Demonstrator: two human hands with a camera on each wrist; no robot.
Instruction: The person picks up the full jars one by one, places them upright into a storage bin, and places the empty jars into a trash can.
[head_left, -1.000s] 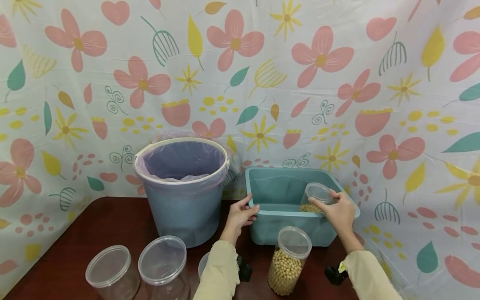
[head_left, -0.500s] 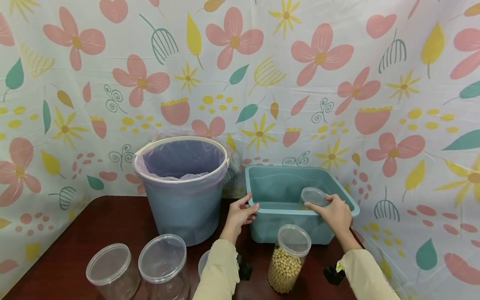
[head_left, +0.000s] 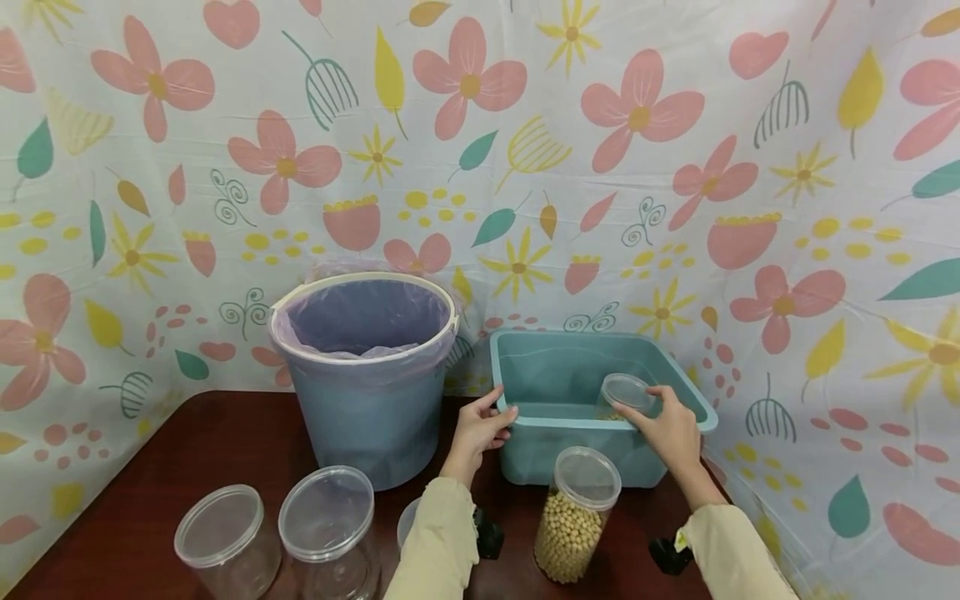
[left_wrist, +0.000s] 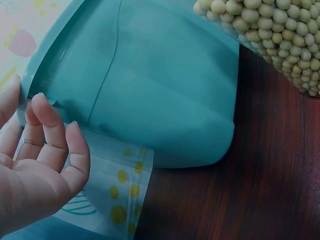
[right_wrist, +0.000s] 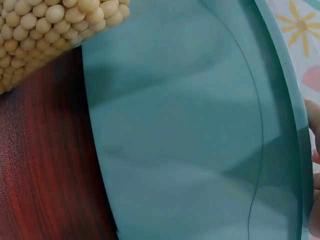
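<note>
My left hand (head_left: 477, 429) grips the near-left corner of a teal plastic basin (head_left: 577, 425), thumb on one side of the rim and curled fingers on the other; the left wrist view shows this hand (left_wrist: 45, 155) from the palm side. Inside the basin's right part, my right hand (head_left: 670, 427) holds a small clear lidded jar (head_left: 627, 390) between thumb and fingers. Some beans show low in that jar; the basin's front wall hides its bottom. In front of the basin stands a taller clear jar (head_left: 573, 525) full of pale round beans, lid on.
A blue bucket (head_left: 367, 425) with a purple liner bag stands left of the basin. Two clear lidded jars (head_left: 326, 517) are at the front left, and a further clear container (head_left: 407, 521) is partly hidden by my left sleeve. A patterned cloth (head_left: 480, 167) hangs behind the dark table (head_left: 187, 450).
My right hand has lowered the small jar deeper into the basin and a little to the left. The left hand has stayed on the rim.
</note>
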